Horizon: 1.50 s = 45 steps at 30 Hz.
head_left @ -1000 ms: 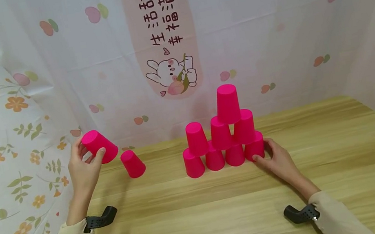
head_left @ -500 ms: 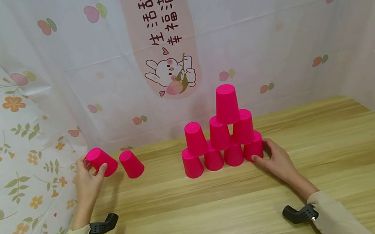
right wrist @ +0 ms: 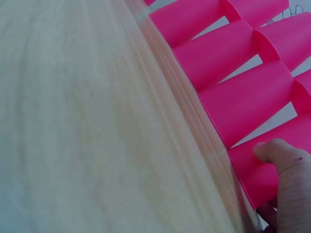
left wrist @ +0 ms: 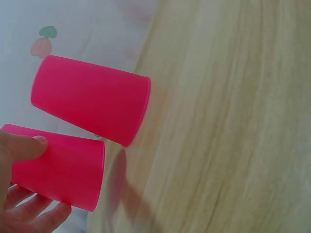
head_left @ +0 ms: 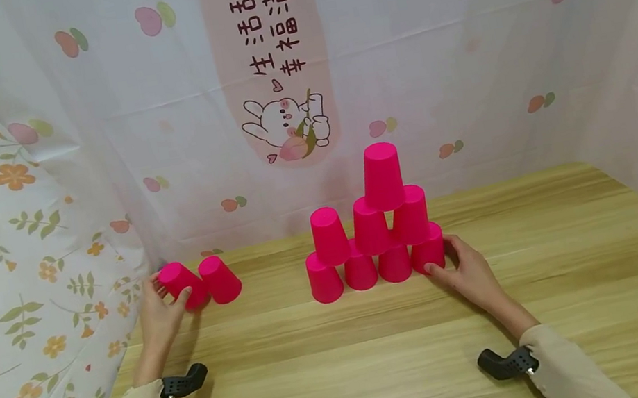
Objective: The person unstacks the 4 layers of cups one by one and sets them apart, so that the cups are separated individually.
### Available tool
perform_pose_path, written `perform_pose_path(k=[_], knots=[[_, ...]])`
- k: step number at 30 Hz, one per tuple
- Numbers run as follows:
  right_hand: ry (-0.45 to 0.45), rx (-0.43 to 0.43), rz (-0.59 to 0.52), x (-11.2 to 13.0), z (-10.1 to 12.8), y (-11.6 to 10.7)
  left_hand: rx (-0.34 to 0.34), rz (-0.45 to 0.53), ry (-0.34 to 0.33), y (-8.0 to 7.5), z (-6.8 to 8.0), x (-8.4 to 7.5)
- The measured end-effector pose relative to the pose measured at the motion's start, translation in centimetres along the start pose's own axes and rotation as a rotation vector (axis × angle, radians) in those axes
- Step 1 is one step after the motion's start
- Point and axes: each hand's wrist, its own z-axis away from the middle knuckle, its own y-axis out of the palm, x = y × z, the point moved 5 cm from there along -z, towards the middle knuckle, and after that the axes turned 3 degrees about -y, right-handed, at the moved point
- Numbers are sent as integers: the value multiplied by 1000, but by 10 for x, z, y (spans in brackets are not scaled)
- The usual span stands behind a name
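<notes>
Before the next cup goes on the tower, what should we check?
1. Left hand holds a cup firmly: ok, thumb and fingers wrap it.
2. Spare cup beside it stands steady on the table: ok.
3. Right hand steadies the tower's end cup: ok, touching.
4. Tower upright: ok.
5. Free spot in the third row: ok, beside the top cup.
6. Rows perfectly aligned: cannot tell.

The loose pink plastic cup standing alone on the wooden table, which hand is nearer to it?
Left. The left hand grips a second pink cup right beside the loose pink plastic cup. The right hand is across the table, touching the pink cup pyramid at its bottom right cup.
</notes>
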Motion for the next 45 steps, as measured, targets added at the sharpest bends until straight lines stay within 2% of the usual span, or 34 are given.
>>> perform_pose_path(k=[7,16,19,24,29,32,34,36,39,40,42,45], knots=[[6,3,0,1,0,0,26,38,-42,7,-1,6],[1,2,1,2,-1,0,53,-15,-61,10,1,11],[-9,2,-2,3,-3,0,96,-36,-65,10,4,13],[1,4,-13,3,-3,-1,211,-55,-82,12,6,17],[9,0,-8,3,0,-1,263,-93,-51,9,5,14],[5,-9,4,2,1,-1,212,-111,-37,0,3,4],[2,-11,0,2,1,-1,125,-96,-31,-9,2,-6],[-3,-10,-7,1,1,0,7,-74,-23,-19,1,-20],[-7,-9,-17,1,1,1,-144,-15,47,-29,-2,-48],[-7,-10,-14,0,0,1,-171,7,80,-30,-2,-59],[-4,-13,-7,1,0,0,-200,42,169,-28,-3,-84],[3,-11,-5,0,1,0,-162,100,272,-18,-1,-120]])
